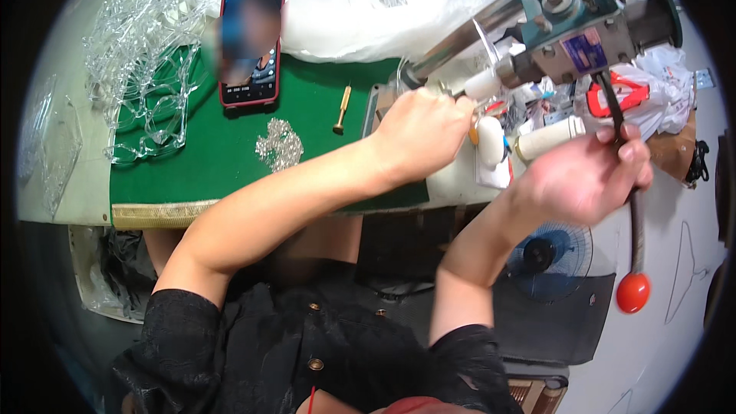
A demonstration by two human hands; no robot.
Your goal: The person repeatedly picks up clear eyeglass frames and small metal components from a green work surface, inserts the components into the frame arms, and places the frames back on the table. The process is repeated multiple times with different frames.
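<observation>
My right hand [586,180] is closed around the lever [616,107] of a green and grey hand press [567,11]. A red ball knob [633,293] sits at the lever's lower end, below my fingers. At the press's working end, my left hand [429,134] is closed in a pinch with its back turned up. Its fingertips and whatever they hold are mostly hidden. On the green mat [207,176] left of that hand lie a small screwdriver [343,110] with a yellowish handle and a pile of tiny silvery metal parts [280,146].
Clear plastic eyeglass frames [157,119] heap up at the mat's left. A red-cased phone [251,46] stands behind the metal parts, before white plastic bags [337,27]. Right of my left hand are a white bottle [550,138] and clutter. Below the table is a blue fan [548,257].
</observation>
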